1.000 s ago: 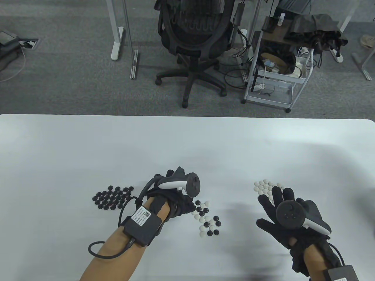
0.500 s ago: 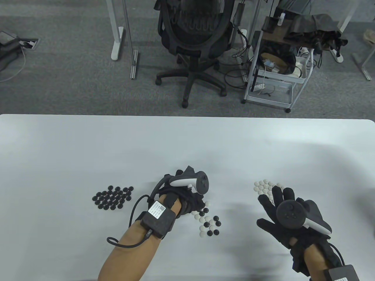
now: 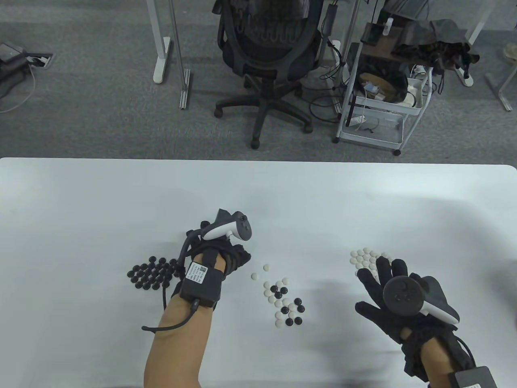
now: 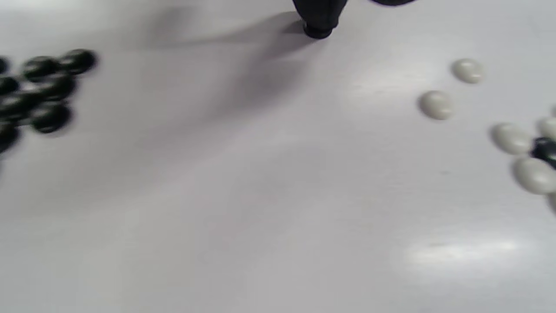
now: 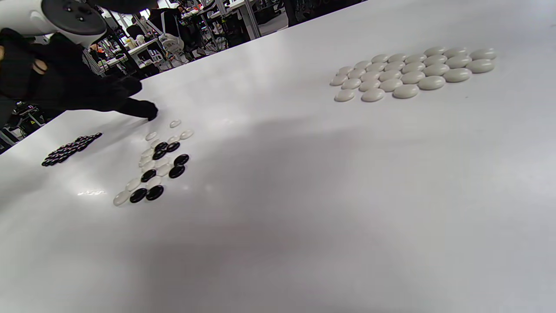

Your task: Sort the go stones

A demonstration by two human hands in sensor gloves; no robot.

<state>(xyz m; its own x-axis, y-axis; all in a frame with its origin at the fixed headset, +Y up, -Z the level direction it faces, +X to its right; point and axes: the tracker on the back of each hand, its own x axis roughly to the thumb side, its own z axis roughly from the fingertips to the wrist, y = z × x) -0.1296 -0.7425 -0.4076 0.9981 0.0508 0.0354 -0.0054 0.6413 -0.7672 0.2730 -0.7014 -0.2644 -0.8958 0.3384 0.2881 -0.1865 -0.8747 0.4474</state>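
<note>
A pile of black stones (image 3: 155, 274) lies at the left, a pile of white stones (image 3: 369, 258) at the right, and a mixed pile (image 3: 284, 301) between them. Two loose white stones (image 3: 265, 267) lie just left of the mixed pile. My left hand (image 3: 236, 258) is between the black pile and the mixed pile, fingers curled down. In the left wrist view one fingertip (image 4: 319, 17) presses what looks like a black stone onto the table, with the black pile (image 4: 39, 95) to its left. My right hand (image 3: 383, 279) is spread open and empty beside the white pile (image 5: 412, 71).
The white table (image 3: 121, 202) stretches bare behind the piles. Beyond its far edge stand an office chair (image 3: 266, 48) and a white wire cart (image 3: 379, 101) on grey carpet.
My left hand has left the mixed pile and moved left and away, toward the black pile. Two white stones now lie apart from the mixed pile. My right hand has barely moved.
</note>
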